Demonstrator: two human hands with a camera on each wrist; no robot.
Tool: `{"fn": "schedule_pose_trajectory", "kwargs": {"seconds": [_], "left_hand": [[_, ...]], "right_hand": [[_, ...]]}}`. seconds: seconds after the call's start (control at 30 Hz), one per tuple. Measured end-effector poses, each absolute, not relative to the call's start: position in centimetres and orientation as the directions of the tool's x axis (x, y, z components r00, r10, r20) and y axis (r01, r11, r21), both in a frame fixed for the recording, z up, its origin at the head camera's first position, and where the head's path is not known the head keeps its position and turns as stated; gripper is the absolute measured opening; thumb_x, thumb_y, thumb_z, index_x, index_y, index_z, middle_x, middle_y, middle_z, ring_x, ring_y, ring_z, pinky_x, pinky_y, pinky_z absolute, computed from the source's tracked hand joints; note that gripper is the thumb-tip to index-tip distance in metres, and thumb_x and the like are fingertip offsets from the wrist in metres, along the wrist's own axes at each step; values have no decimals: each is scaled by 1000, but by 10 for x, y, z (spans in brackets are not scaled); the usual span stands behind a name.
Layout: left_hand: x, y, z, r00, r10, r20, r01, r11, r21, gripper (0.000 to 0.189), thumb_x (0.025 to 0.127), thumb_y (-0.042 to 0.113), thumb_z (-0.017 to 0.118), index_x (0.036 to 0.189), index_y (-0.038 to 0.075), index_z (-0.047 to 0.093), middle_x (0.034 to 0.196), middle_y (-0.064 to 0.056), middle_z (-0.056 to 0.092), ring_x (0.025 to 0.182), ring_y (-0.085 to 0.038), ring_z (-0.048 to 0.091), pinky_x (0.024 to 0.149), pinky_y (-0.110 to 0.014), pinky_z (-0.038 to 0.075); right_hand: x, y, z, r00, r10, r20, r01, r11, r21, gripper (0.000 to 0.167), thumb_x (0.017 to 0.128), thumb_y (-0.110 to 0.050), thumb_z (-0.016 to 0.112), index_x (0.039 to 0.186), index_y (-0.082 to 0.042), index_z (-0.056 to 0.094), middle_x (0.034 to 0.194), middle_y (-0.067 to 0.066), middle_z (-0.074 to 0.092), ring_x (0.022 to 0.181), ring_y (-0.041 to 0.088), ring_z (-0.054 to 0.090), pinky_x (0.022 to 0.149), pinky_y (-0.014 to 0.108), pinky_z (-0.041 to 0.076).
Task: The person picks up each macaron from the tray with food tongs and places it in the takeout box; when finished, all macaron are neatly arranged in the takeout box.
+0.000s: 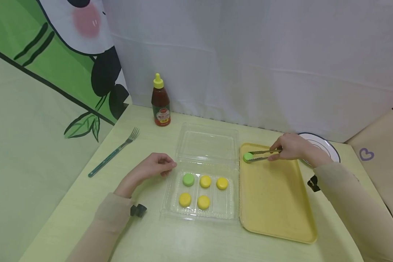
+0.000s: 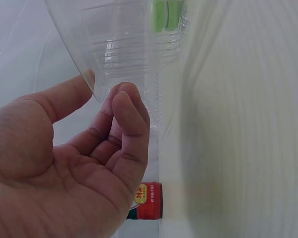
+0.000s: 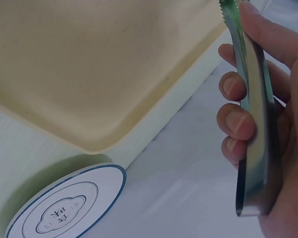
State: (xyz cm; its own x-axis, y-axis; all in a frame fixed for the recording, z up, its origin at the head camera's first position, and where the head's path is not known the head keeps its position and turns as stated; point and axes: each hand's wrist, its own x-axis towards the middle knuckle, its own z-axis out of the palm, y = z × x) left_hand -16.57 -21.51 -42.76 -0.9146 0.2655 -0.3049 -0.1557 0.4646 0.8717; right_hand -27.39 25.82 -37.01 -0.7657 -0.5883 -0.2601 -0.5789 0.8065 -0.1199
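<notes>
My right hand (image 1: 291, 146) holds metal tongs (image 3: 258, 129), fingers wrapped round both arms. The tongs' tips are at a green macaron (image 1: 247, 157) over the far left corner of the yellow tray (image 1: 275, 203). My left hand (image 1: 152, 165) is at the left edge of a clear plastic box (image 1: 170, 203), which lies with its lid folded back. In the left wrist view the box's rim passes between thumb and curled fingers (image 2: 129, 116). Inside the box sit another green macaron (image 1: 188, 179) and several yellow macarons (image 1: 205, 181), in two rows.
A sauce bottle (image 1: 161, 103) with a yellow cap stands at the back, left of the lid. On the left lies a fork (image 1: 114, 152) with a green handle. A white plate (image 1: 327, 145) with a dark rim is behind the right forearm, beside the tray.
</notes>
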Motion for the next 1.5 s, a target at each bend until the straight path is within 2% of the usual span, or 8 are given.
{"fn": "schedule_pose_trajectory", "kwargs": {"seconds": [0.37, 0.6, 0.93, 1.2, 1.33, 1.5], "left_hand": [[-166, -215, -428, -917, 269, -293, -145, 461, 875, 27, 99, 23, 64, 107, -2, 66, 85, -9, 63, 76, -20, 57, 73, -33, 50], [-166, -215, -428, -917, 273, -290, -141, 459, 877, 26, 99, 23, 64, 106, -2, 66, 84, -9, 63, 76, -20, 57, 72, -33, 49], [-166, -214, -428, -917, 272, -292, -142, 462, 876, 26, 99, 23, 64, 106, -2, 66, 86, -9, 64, 77, -20, 57, 73, -33, 50], [-166, -215, -428, -917, 274, -291, -141, 460, 877, 27, 100, 23, 63, 106, -3, 66, 86, -10, 64, 77, -20, 58, 73, -33, 50], [-165, -214, -427, -918, 272, -289, -138, 464, 875, 27, 99, 23, 63, 106, -3, 66, 86, -10, 64, 76, -20, 57, 73, -33, 50], [-166, -214, -427, -916, 271, -294, -141, 470, 871, 27, 99, 23, 63, 106, -3, 66, 85, -10, 63, 76, -20, 57, 72, -33, 50]], "right_hand": [[-273, 255, -366, -745, -619, -249, -606, 784, -135, 36, 83, -38, 80, 102, -8, 79, 70, -10, 60, 61, 9, 47, 57, 29, 38], [-269, 255, -361, -755, -600, -266, -584, 799, -143, 36, 84, -37, 80, 104, -7, 78, 71, -10, 62, 63, 10, 47, 58, 30, 38], [-266, 256, -346, -748, -596, -291, -577, 801, -158, 43, 86, -43, 76, 108, -5, 77, 71, -10, 61, 60, 9, 44, 56, 29, 35], [-263, 255, -333, -748, -599, -285, -585, 798, -145, 51, 85, -51, 75, 109, -6, 77, 74, -12, 65, 61, 8, 47, 59, 30, 39], [-258, 252, -323, -738, -618, -270, -608, 783, -131, 46, 85, -49, 76, 107, -8, 77, 66, -13, 58, 59, 6, 44, 57, 29, 36], [-251, 247, -312, -730, -647, -218, -643, 759, -102, 32, 85, -41, 78, 103, -14, 79, 60, -14, 50, 58, 5, 40, 58, 29, 35]]}}
